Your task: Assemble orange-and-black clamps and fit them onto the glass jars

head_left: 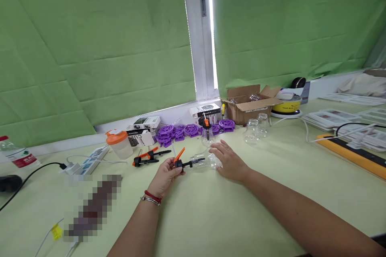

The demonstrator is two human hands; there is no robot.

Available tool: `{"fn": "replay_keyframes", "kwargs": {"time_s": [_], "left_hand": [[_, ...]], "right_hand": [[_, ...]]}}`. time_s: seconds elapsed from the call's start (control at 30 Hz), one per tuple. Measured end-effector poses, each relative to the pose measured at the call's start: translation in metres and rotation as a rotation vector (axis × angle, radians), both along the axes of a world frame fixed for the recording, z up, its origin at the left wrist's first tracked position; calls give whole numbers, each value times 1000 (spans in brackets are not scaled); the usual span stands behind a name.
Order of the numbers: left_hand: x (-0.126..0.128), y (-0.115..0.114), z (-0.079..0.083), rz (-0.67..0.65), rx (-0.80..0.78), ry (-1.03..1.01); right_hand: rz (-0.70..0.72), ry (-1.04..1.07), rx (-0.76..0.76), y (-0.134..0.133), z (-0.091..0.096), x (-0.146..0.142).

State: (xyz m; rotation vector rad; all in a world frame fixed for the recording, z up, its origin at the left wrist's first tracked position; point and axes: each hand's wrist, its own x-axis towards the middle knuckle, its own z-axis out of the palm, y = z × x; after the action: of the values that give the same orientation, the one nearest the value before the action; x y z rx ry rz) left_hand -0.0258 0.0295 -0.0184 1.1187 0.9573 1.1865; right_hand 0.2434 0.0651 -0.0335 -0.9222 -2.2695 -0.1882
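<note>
A clear plastic spray bottle (202, 162) lies on its side on the pale green table (211, 217). My left hand (165, 176) is closed on its black and orange trigger head (179, 160). My right hand (229, 160) rests on the bottle's body, fingers curved over it. Just behind stands another clear bottle with a black and orange sprayer (206, 131). Two loose trigger heads (147, 156) lie to the left of my hands.
Two empty clear bottles (256, 129) stand at the right, near an open cardboard box (249, 104). Purple plastic parts (187, 131), small boxes and an orange-lidded cup (118, 143) line the back. A power strip (90, 160) and cables lie left; a yellow and black bar (356, 153) lies right.
</note>
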Motion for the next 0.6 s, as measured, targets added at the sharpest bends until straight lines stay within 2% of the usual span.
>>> {"fn": "replay_keyframes", "kwargs": {"time_s": [0.23, 0.6], "left_hand": [[6, -1, -2, -38, 13, 9], [10, -4, 0, -67, 12, 12]], "right_hand": [[54, -20, -4, -8, 4, -7], [52, -42, 5, -10, 3, -10]]}}
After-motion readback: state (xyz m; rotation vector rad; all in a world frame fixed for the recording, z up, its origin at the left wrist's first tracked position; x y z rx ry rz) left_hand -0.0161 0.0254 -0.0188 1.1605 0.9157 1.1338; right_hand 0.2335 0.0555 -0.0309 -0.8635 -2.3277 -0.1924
